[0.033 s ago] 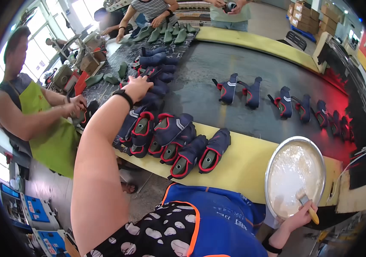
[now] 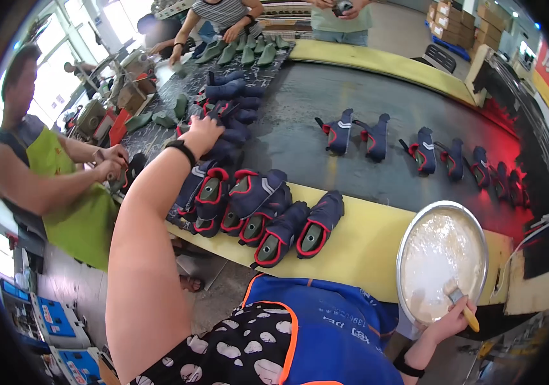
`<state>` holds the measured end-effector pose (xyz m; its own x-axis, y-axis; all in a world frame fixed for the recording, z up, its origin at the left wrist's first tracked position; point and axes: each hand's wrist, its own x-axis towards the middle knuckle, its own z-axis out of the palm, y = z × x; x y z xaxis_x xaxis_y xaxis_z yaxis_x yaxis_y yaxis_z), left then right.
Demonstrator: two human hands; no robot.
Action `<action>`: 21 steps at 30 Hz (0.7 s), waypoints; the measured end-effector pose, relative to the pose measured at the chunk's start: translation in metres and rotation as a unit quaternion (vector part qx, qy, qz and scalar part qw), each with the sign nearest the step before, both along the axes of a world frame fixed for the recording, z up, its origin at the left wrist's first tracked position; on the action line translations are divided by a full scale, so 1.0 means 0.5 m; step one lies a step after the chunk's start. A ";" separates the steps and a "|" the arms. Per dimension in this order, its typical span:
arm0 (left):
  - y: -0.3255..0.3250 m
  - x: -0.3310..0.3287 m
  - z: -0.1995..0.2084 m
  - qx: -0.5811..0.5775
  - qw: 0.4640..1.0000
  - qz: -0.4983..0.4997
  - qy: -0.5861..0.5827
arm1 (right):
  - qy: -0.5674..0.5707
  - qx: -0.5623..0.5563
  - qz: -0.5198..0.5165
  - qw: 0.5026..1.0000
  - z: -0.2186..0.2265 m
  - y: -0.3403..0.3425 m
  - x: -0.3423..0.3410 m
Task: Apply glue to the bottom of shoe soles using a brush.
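Head view. The landmark here is the dark conveyor belt that runs from the person out toward the far end of the line.

The left hand is stretched far forward over the belt's left side, fingers spread and curled down onto a heap of navy shoe uppers with red collars; it touches the pile, but whether it has closed on one upper cannot be told from here. A black band sits on that wrist.

Nearer the person, on the yellow edge strip along the belt's near side, lies a row of lasted uppers, openings turned toward the wearer, green lasts showing inside. Further pairs stand spaced apart along the belt's middle, running toward its right end.

The right hand is below the belt's near right corner, fingers wrapped around the yellow handle of a brush, whose bristle end rests in a round metal pan of white glue.

Judging by this, the step in hand looks like fetching the next upper from the pile while the brush stays loaded. The next move would call for a firm pinch on a single upper, lifting it free without dragging its neighbours.

A co-worker in a green apron works off the belt's left side.
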<state>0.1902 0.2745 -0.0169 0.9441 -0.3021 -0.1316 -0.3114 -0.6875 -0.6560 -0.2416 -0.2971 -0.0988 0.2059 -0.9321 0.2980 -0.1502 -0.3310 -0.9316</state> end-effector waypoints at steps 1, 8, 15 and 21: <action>0.022 -0.014 -0.015 0.027 1.000 -0.003 -0.002 | -0.010 -0.005 0.011 1.000 -0.002 0.001 0.005; -0.076 -0.075 0.063 -0.074 0.988 0.130 -0.048 | -0.080 -0.013 0.050 0.995 -0.002 0.005 -0.010; -0.350 -0.253 0.203 -0.577 0.814 -0.063 0.025 | -0.130 0.020 0.034 0.991 0.043 0.048 -0.003; -0.545 -0.426 0.034 -0.596 0.742 -0.105 0.288 | -0.068 -0.010 0.104 0.992 0.061 0.057 0.034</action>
